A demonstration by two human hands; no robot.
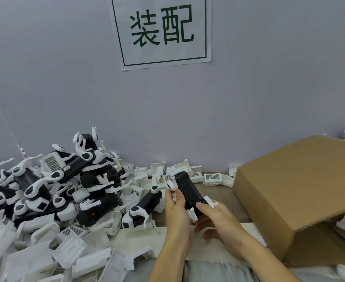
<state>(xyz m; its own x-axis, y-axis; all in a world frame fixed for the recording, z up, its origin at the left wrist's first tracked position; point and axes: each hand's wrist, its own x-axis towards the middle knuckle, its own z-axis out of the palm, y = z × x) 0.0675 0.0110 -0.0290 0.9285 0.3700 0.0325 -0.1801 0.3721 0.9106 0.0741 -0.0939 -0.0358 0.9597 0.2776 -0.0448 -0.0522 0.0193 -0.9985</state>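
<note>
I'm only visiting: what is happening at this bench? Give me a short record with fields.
Work in hand: black unit with white arms, held in both hands
Left hand: pinches its far end
Right hand: grips its near end
To the left: pile of black-and-white units over loose white parts
To the right: cardboard box
Wall: paper sign with green characters

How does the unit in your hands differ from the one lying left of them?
The held unit is lifted, gripped by left hand and right hand; the loose unit lies untouched among white parts. The held unit slants up-left in view, the loose unit up-right. The held unit shows a plain black face, the loose unit a white arm on top. Both are black with white arms.
</note>
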